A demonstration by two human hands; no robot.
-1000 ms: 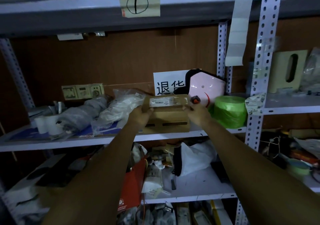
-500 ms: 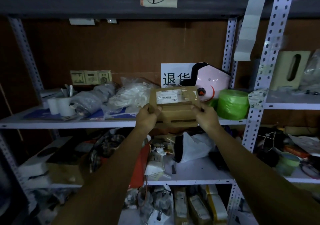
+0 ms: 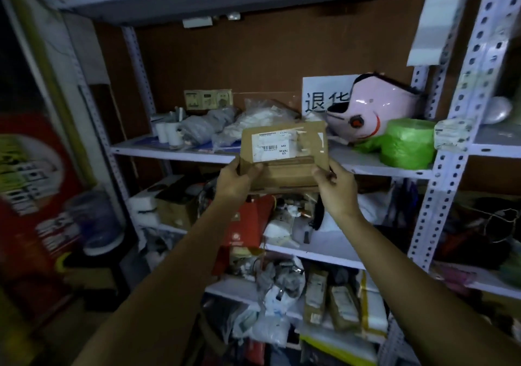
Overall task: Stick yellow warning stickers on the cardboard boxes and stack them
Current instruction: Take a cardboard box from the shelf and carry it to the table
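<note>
A small brown cardboard box (image 3: 284, 154) with a white barcode label on top hangs in the air in front of the middle shelf (image 3: 174, 151). My left hand (image 3: 235, 181) grips its left end, thumb on top. My right hand (image 3: 337, 189) grips its right end, fingers curled round the edge. The box is tilted slightly and is off the shelf board. No yellow warning sticker shows anywhere in the view.
On the shelf behind stand a green twine roll (image 3: 406, 142), a pink fish-shaped toy (image 3: 369, 111), plastic-wrapped bundles (image 3: 225, 124) and white paper rolls (image 3: 169, 134). Lower shelves are crammed with bags and packets (image 3: 282, 281). A red poster (image 3: 33, 185) stands at left.
Both hands have lifted the box off the shelf and drawn it toward me and lower. The camera has swung left, bringing the red poster into view.
</note>
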